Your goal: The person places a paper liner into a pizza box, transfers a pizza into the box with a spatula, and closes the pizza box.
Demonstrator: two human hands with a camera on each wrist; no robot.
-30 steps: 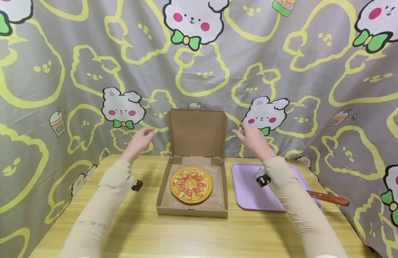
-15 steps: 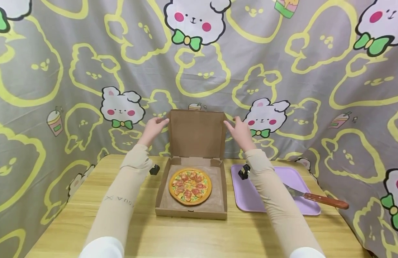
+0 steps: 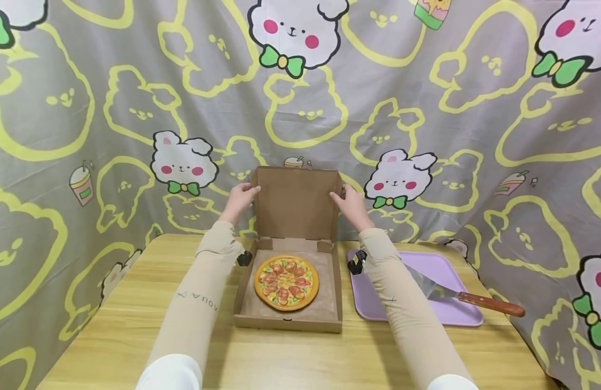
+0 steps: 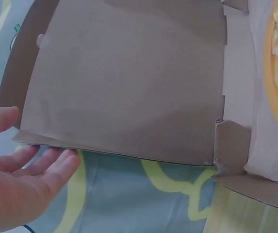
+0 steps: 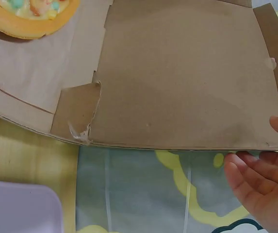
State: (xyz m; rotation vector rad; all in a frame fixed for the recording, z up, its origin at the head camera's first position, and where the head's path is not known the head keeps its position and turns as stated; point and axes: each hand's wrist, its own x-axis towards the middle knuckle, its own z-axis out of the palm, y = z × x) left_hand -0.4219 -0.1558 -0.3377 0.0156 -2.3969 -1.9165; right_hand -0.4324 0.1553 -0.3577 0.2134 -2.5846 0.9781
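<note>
A cardboard pizza box (image 3: 288, 324) stands on the table with its lid (image 3: 296, 203) raised upright. Inside it, on brown paper, lies a round toy-like pizza (image 3: 286, 283). My left hand (image 3: 239, 201) holds the lid's left edge near the top corner, thumb on the inner side and fingers at the outside. At the opposite edge my right hand (image 3: 351, 205) holds the lid the same way. In the left wrist view, the left fingers (image 4: 56, 167) lie along the lid's side edge. The right fingers (image 5: 255, 174) sit just beyond the edge in the right wrist view.
Right of the box lies a lilac tray (image 3: 366, 311). A metal spatula (image 3: 434, 290) with a wooden handle (image 3: 492, 303) rests on it, the handle jutting past the tray's right side; my right forearm covers part of both. Behind the wooden table (image 3: 281, 357) hangs a patterned curtain (image 3: 300, 97).
Both hands have moved inward from either side of the raised lid and taken hold of its edges. The lid, pizza and tray look nearly the same; more of the spatula shows.
</note>
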